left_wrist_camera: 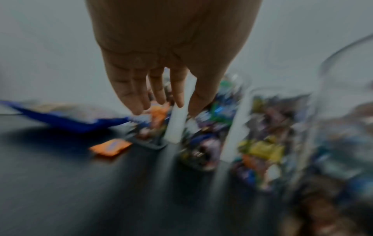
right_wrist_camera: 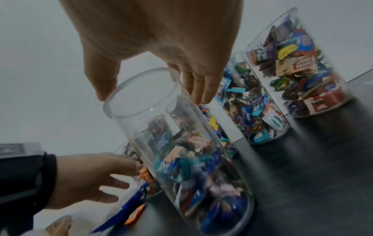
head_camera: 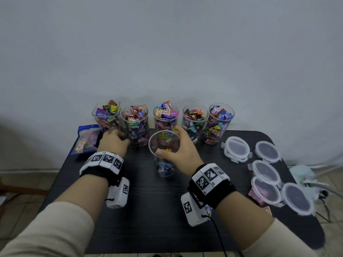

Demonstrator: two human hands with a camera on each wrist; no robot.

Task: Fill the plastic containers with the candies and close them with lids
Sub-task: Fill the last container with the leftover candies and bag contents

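The right hand point(head_camera: 177, 150) grasps the rim of a clear plastic container point(head_camera: 164, 153), thumb on the near side and fingers on the far side. The container stands near the middle of the dark worktop point(head_camera: 152, 210), partly filled with wrapped candies point(head_camera: 165, 167). The right wrist view shows it tilted, with its upper part empty.

Five full containers point(head_camera: 165, 115) stand in a row along the far edge of the worktop, all without lids. The left hand point(head_camera: 113, 140) reaches toward the foot of the two leftmost ones. In the head view its fingers are hidden. The left wrist view, heavily blurred, shows the fingers point(left_wrist_camera: 139, 95) extended and relaxed, holding nothing.

A blue candy bag point(head_camera: 87, 139) lies at the far left corner of the worktop. A loose orange candy point(left_wrist_camera: 111, 146) lies on the worktop just beside the bag; the head view does not show it, as the left hand covers that spot.

Five round clear lids point(head_camera: 236, 149) lie along the right edge of the worktop, some overlapping. They appear only in the head view.
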